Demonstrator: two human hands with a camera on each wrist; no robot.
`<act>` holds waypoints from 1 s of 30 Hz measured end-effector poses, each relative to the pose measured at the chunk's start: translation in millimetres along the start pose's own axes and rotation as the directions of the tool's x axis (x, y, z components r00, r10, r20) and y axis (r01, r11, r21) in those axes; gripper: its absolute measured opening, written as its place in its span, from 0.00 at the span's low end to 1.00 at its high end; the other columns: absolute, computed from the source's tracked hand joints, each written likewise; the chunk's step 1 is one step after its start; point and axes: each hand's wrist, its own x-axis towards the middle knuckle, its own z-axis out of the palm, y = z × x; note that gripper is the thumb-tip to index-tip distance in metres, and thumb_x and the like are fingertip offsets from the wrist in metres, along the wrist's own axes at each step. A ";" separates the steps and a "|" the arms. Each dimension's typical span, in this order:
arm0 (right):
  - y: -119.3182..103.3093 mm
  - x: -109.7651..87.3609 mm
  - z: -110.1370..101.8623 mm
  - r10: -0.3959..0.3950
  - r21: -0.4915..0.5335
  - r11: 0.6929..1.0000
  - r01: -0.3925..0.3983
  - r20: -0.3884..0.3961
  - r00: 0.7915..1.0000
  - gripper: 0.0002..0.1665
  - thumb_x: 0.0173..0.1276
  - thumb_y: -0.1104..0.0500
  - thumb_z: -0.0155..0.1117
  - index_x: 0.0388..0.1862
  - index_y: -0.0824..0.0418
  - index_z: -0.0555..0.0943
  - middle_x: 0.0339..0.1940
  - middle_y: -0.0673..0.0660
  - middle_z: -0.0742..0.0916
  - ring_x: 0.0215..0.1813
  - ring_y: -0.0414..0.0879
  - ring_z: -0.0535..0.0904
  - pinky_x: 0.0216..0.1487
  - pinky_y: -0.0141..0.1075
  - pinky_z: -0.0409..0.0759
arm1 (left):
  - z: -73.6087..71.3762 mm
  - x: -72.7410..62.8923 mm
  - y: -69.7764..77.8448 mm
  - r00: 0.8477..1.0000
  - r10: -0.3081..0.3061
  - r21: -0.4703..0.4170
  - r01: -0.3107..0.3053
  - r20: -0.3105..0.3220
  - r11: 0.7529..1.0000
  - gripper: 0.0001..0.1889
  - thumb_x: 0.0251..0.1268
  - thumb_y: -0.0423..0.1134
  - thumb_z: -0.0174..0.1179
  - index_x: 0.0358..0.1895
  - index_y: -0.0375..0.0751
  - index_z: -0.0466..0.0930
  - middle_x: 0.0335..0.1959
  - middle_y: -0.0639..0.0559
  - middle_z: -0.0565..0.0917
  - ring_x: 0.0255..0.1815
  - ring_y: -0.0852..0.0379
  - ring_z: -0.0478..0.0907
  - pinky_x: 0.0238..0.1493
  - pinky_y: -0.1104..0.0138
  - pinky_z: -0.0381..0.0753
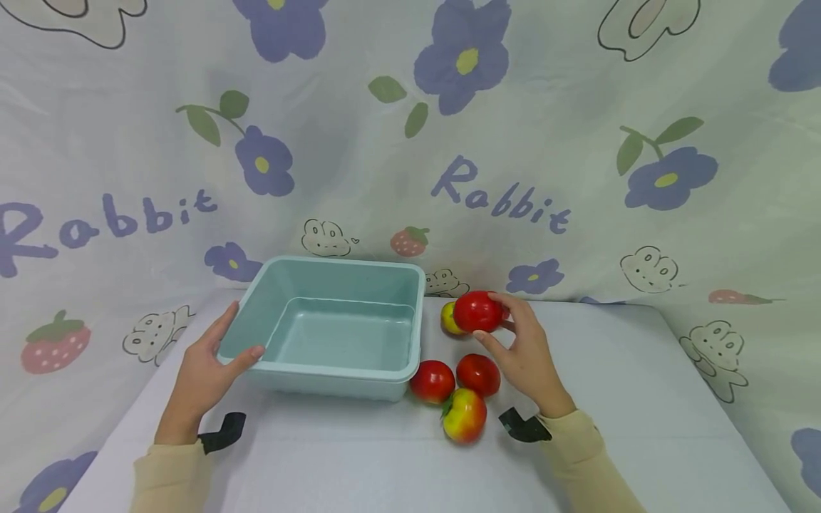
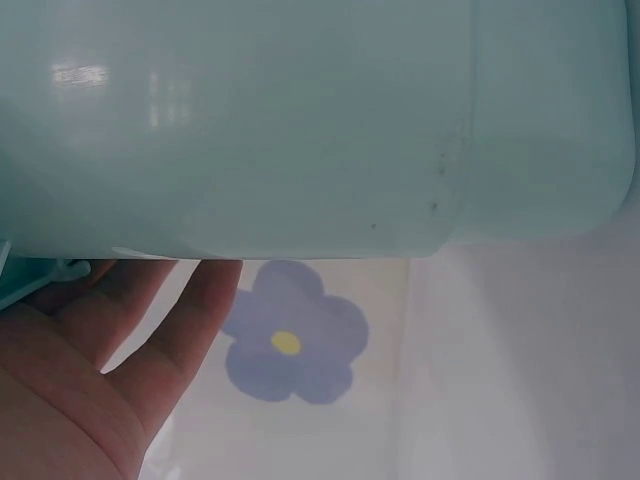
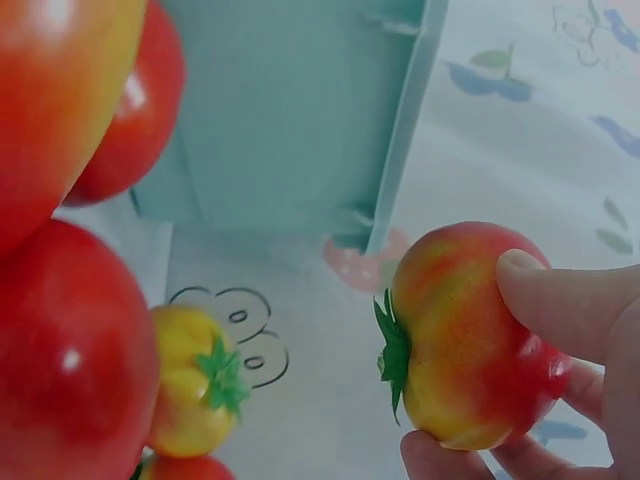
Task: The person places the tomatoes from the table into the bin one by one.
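Note:
My right hand (image 1: pixel 529 356) grips a tomato (image 1: pixel 477 311) just off the right side of a pale teal plastic basin (image 1: pixel 346 372). In the right wrist view that tomato (image 3: pixel 475 340) is mottled red and yellow with a green leafy calyx, pinched between thumb and fingers. A yellow tomato (image 1: pixel 449 318) sits partly hidden behind it. Over on the other side, my left hand (image 1: pixel 204 370) holds the basin's left rim, thumb above the edge. From the left wrist, fingers (image 2: pixel 165 365) show under the rim beside the outer wall (image 2: pixel 300 130). The basin's inside is bare.
Two red tomatoes (image 1: pixel 432 382) and a red-yellow tomato (image 1: pixel 465 416) lie clustered by the basin's front right corner. White cloth covers the table (image 1: pixel 359 463). Behind it hangs a curtain (image 1: pixel 359 164) printed with flowers and rabbits, close to the basin's back.

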 end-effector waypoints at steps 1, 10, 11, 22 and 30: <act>-2.2 0.3 0.5 -0.005 0.003 1.000 0.005 -0.001 1.000 0.41 0.59 0.64 0.77 0.70 0.60 0.69 0.65 0.60 0.76 0.63 0.53 0.74 0.55 0.53 0.84 | -0.1 -0.1 -0.3 1.000 0.000 0.003 0.000 -0.001 1.000 0.47 0.65 0.44 0.67 0.82 0.46 0.48 0.79 0.33 0.54 0.77 0.28 0.51 0.67 0.27 0.54; -17.5 3.2 7.5 -0.055 0.026 0.998 0.055 -0.026 0.998 0.41 0.58 0.63 0.78 0.69 0.60 0.70 0.65 0.58 0.77 0.64 0.51 0.75 0.57 0.49 0.83 | -0.5 -0.2 0.5 1.000 -0.003 -0.005 0.003 0.000 1.000 0.47 0.65 0.44 0.67 0.82 0.47 0.48 0.79 0.33 0.54 0.78 0.30 0.50 0.68 0.29 0.54; -19.2 3.4 8.6 -0.058 0.028 0.998 0.059 -0.028 0.998 0.41 0.58 0.62 0.78 0.69 0.60 0.70 0.65 0.58 0.77 0.64 0.51 0.74 0.57 0.49 0.83 | -0.4 -0.2 0.6 1.000 -0.003 -0.004 0.003 0.000 1.000 0.47 0.65 0.44 0.67 0.82 0.46 0.48 0.79 0.33 0.54 0.78 0.30 0.50 0.68 0.29 0.53; -32.7 5.6 23.1 -0.108 0.084 0.990 0.113 -0.060 0.992 0.41 0.56 0.64 0.79 0.68 0.59 0.72 0.66 0.57 0.77 0.65 0.51 0.73 0.56 0.52 0.83 | -0.1 0.0 3.4 1.000 0.002 -0.005 -0.002 -0.001 1.000 0.47 0.66 0.45 0.67 0.82 0.45 0.48 0.79 0.33 0.54 0.78 0.29 0.50 0.68 0.28 0.52; -45.7 7.5 33.8 -0.125 0.083 0.988 0.130 -0.059 0.990 0.41 0.56 0.62 0.80 0.68 0.58 0.73 0.67 0.56 0.77 0.68 0.50 0.71 0.55 0.49 0.84 | -0.2 -0.1 4.9 1.000 -0.002 0.007 0.002 -0.007 1.000 0.47 0.66 0.45 0.67 0.82 0.46 0.48 0.79 0.32 0.54 0.78 0.28 0.50 0.67 0.27 0.52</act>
